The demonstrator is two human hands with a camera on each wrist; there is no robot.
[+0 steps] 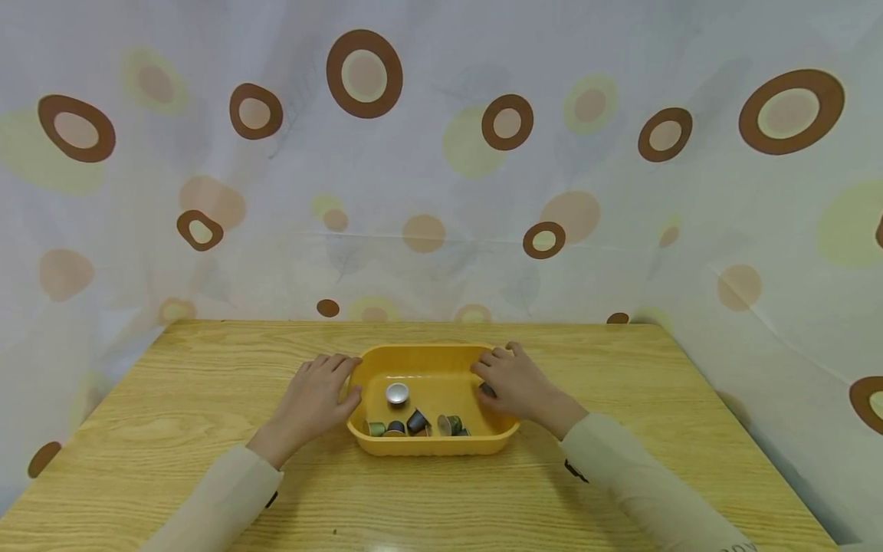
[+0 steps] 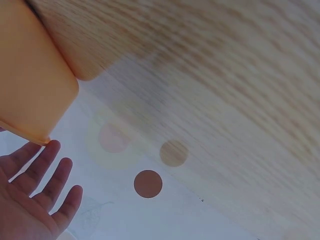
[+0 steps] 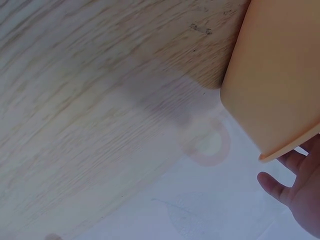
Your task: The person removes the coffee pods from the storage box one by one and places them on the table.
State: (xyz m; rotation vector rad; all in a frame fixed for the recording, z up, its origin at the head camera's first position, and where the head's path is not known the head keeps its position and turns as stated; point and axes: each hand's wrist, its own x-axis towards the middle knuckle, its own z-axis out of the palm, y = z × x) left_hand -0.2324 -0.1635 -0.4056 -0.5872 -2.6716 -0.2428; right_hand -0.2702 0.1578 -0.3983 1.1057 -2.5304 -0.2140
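Woodgrain worktop [image 1: 228,368], rounded yellow tray [image 1: 441,447]; your left hand [image 1: 313,395] splayed against it, right hand [image 1: 520,385] curved by dark capsule [image 1: 487,389], grip unclear.

On my feed, the head view looks forward and down, covering table [image 1: 428,502], patterned cloth [image 1: 428,176] and the whole tray [image 1: 434,445]. I find both wrist views close in, inverted, facing the cloth; each shares one tray end with the head view.
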